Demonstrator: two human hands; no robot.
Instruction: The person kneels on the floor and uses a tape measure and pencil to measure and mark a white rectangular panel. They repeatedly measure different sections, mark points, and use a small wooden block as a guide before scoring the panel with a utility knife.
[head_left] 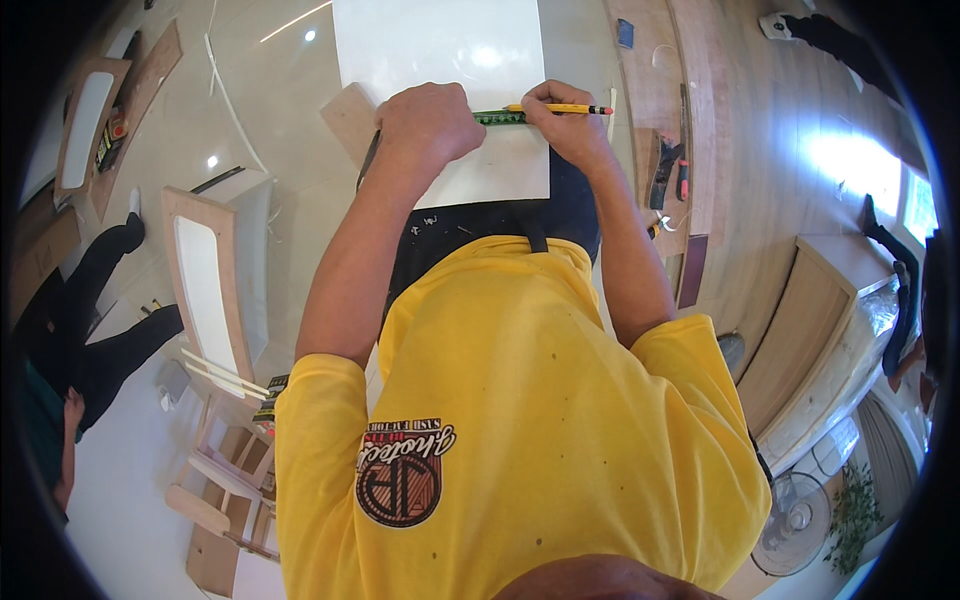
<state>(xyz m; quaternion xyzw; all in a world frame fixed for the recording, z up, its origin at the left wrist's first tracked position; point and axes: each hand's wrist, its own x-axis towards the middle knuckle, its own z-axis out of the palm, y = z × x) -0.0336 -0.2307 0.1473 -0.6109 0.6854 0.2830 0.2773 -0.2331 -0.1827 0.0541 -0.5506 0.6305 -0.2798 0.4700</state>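
Observation:
A white sheet (440, 40) lies in front of me, its lower part over my dark-clad legs. My left hand (422, 122), fingers curled, grips a green measuring strip (498, 117) stretched across the sheet. My right hand (563, 125) pinches a yellow pencil (590, 109) at the strip's right end, the pencil lying almost parallel to it. A small wooden board (349, 125) shows under the sheet's left edge, beside my left hand.
Wooden planks (700, 150) with tools, including red-handled pliers or cutters (683, 175), lie at right. White-faced panels (205, 285) and wooden frames (215, 470) lie left. Other people's legs (100, 280) show at both sides. A wrapped cabinet (810, 330) and fan (798, 520) stand right.

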